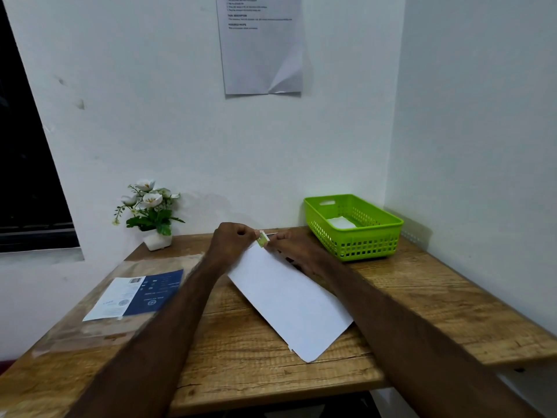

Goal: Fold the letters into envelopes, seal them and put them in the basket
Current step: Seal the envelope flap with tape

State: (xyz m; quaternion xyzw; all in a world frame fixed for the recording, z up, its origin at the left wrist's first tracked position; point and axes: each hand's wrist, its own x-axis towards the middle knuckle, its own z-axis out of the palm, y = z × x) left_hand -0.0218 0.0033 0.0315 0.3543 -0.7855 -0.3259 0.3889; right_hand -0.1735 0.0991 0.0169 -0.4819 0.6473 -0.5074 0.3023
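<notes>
A long white envelope [289,300] lies slanted across the middle of the wooden table [422,300]. At its far end my left hand [232,241] and my right hand [297,251] meet. Between their fingertips sits a small green-and-white object [262,238], perhaps a glue stick; both hands pinch it. My right hand also rests on the envelope's far edge. A green plastic basket [355,245] stands at the back right of the table with a white envelope [340,223] inside it.
A clear plastic packet with a blue and white label [135,294] lies on the left of the table. A small white pot of artificial flowers [150,212] stands at the back left. Walls close the back and right sides; a printed sheet [262,49] hangs above.
</notes>
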